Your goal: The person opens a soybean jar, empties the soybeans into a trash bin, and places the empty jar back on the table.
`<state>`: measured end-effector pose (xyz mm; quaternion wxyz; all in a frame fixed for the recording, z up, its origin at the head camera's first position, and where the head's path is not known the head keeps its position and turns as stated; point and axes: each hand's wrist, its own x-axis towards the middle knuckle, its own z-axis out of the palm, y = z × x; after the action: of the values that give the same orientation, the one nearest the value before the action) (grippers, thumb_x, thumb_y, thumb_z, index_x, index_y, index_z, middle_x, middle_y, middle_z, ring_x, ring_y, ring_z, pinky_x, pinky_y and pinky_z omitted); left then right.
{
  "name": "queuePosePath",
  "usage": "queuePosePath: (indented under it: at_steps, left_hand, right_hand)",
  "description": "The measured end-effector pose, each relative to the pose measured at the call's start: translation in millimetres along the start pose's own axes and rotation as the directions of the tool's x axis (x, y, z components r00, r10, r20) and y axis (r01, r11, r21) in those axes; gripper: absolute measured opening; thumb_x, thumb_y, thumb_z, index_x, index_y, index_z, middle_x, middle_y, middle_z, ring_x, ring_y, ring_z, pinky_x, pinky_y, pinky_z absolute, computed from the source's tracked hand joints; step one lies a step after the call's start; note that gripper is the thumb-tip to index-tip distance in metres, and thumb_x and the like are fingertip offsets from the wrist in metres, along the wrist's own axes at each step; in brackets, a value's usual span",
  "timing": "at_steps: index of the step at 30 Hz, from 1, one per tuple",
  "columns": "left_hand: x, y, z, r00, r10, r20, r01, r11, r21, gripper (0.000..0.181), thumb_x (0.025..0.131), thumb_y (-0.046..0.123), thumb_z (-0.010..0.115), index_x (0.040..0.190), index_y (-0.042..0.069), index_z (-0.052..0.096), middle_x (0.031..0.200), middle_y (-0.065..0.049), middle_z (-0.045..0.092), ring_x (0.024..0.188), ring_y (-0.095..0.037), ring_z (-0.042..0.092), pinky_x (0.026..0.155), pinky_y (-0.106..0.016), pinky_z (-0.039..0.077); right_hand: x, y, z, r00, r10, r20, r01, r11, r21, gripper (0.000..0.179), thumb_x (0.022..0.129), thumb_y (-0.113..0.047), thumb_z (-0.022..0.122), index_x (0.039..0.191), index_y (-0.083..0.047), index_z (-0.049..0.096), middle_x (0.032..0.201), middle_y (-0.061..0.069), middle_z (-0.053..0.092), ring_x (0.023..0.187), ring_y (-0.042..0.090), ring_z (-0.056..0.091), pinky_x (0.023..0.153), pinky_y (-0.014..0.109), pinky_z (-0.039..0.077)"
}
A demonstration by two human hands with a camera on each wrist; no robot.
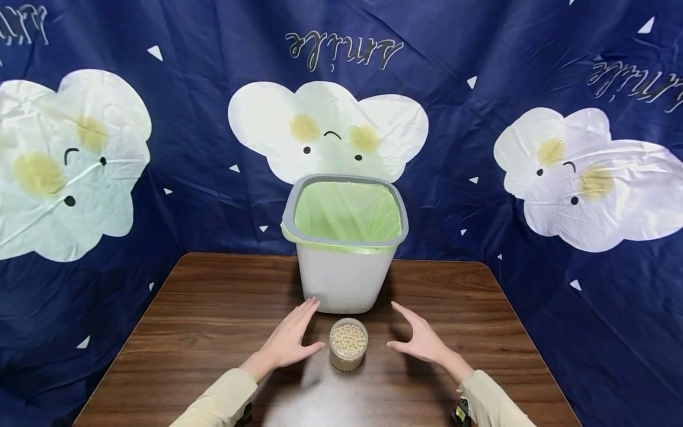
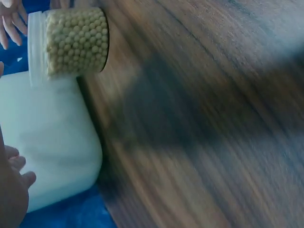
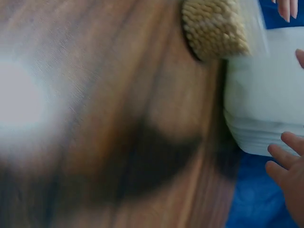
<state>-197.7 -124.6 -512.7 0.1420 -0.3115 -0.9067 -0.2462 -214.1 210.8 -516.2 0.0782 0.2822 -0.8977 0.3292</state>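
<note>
A clear round jar (image 1: 347, 350) filled with small round beige beans (image 1: 348, 339) stands upright on the wooden table. To its left is my left hand (image 1: 288, 337), fingers extended and thumb pointing toward the jar without gripping it. On the other side, my right hand (image 1: 423, 339) is held with its fingers and thumb spread apart, away from the jar. Nothing is in either hand. Both wrist views catch the jar (image 2: 76, 42) from the side, and the right wrist view shows the right hand's fingers (image 3: 283, 154) loosely extended.
Behind the jar stands a white bin (image 1: 345, 279) with a grey rim and a light green liner (image 1: 347, 210). The brown wooden table (image 1: 229, 296) bears both. A dark blue curtain (image 1: 192, 196) with white cloud prints encloses the back and sides.
</note>
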Motion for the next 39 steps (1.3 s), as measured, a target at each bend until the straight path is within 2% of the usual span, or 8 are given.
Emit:
queuePosePath:
  at_steps: [4, 6, 10, 15, 22, 28, 34, 39]
  left_hand:
    - [2.7, 3.0, 12.7, 0.998, 0.028, -0.048, -0.029, 0.999, -0.017, 0.080, 0.074, 0.042, 0.070, 0.132, -0.005, 0.041, 0.131, -0.023, 0.045, 0.118, -0.037, 0.044, 0.094, -0.045, 0.040]
    - [3.9, 5.1, 18.5, 0.999, 0.010, -0.042, -0.011, 1.000, -0.027, 0.080, 0.074, 0.041, 0.071, 0.132, -0.004, 0.041, 0.130, -0.020, 0.048, 0.116, -0.035, 0.047, 0.093, -0.043, 0.041]
    - [5.2, 10.8, 27.6, 0.997, -0.067, 0.032, 0.069, 0.995, -0.070, 0.081, 0.073, 0.041, 0.070, 0.136, 0.000, 0.037, 0.131, -0.015, 0.048, 0.116, -0.031, 0.048, 0.092, -0.043, 0.042]
    - [7.6, 15.7, 35.7, 0.983, -0.138, 0.118, 0.154, 0.979, -0.131, 0.086, 0.071, 0.043, 0.072, 0.137, 0.002, 0.037, 0.132, -0.013, 0.047, 0.118, -0.029, 0.047, 0.093, -0.044, 0.042]
    - [10.1, 15.4, 41.5, 0.978, -0.170, 0.120, 0.192, 0.960, -0.202, 0.084, 0.066, 0.042, 0.076, 0.132, 0.002, 0.043, 0.122, -0.008, 0.056, 0.111, -0.023, 0.053, 0.090, -0.041, 0.044]
    - [14.9, 15.1, 42.6, 0.985, -0.133, 0.110, 0.152, 0.970, -0.189, 0.079, 0.063, 0.042, 0.078, 0.125, 0.001, 0.051, 0.120, -0.011, 0.057, 0.109, -0.025, 0.054, 0.088, -0.041, 0.045]
    - [17.6, 13.2, 41.0, 0.980, -0.142, 0.142, 0.166, 0.970, -0.179, 0.079, 0.061, 0.045, 0.078, 0.123, 0.003, 0.054, 0.118, -0.011, 0.058, 0.108, -0.025, 0.055, 0.088, -0.041, 0.045]
    - [18.4, 11.7, 40.9, 0.978, -0.145, 0.152, 0.173, 0.966, -0.191, 0.080, 0.060, 0.047, 0.079, 0.122, 0.002, 0.054, 0.117, -0.009, 0.059, 0.107, -0.024, 0.055, 0.088, -0.041, 0.045]
  right_hand:
    - [-3.7, 1, 18, 0.999, 0.024, 0.030, -0.025, 0.998, 0.051, 0.081, 0.067, -0.031, 0.078, 0.136, -0.007, 0.041, 0.128, 0.015, 0.052, 0.118, 0.028, 0.047, 0.093, 0.047, 0.040]
    - [-4.8, -1, 27, 0.998, 0.040, 0.046, -0.044, 0.996, 0.080, 0.081, 0.067, -0.030, 0.079, 0.134, -0.005, 0.042, 0.127, 0.016, 0.052, 0.118, 0.028, 0.047, 0.093, 0.047, 0.041]
    - [-5.9, -8, 44, 0.998, 0.024, 0.056, -0.034, 0.981, 0.190, 0.074, 0.068, -0.016, 0.078, 0.130, 0.003, 0.043, 0.122, 0.023, 0.053, 0.112, 0.034, 0.051, 0.090, 0.046, 0.043]
    - [-8.0, -30, 51, 1.000, -0.005, 0.009, 0.001, 0.950, 0.313, 0.065, 0.066, 0.003, 0.076, 0.122, 0.014, 0.045, 0.113, 0.029, 0.056, 0.103, 0.043, 0.054, 0.085, 0.051, 0.043]
    - [-8.8, -21, 85, 0.998, 0.023, -0.055, -0.008, 0.966, 0.258, 0.071, 0.062, -0.006, 0.082, 0.123, 0.005, 0.049, 0.117, 0.017, 0.058, 0.105, 0.033, 0.055, 0.086, 0.045, 0.046]
    - [-6.0, -13, 111, 0.994, 0.075, -0.085, -0.047, 0.955, 0.294, 0.078, 0.062, -0.024, 0.083, 0.129, -0.008, 0.047, 0.121, 0.006, 0.056, 0.109, 0.021, 0.053, 0.092, 0.036, 0.043]
    - [-4.7, -23, 118, 0.987, 0.138, -0.088, -0.099, 0.932, 0.348, 0.084, 0.061, -0.025, 0.085, 0.132, -0.010, 0.043, 0.123, 0.003, 0.054, 0.111, 0.019, 0.052, 0.093, 0.031, 0.042]
    - [-2.6, -43, 108, 0.986, 0.110, -0.127, -0.057, 0.930, 0.364, 0.083, 0.059, -0.011, 0.083, 0.130, 0.002, 0.042, 0.119, 0.014, 0.056, 0.107, 0.027, 0.054, 0.091, 0.029, 0.044]
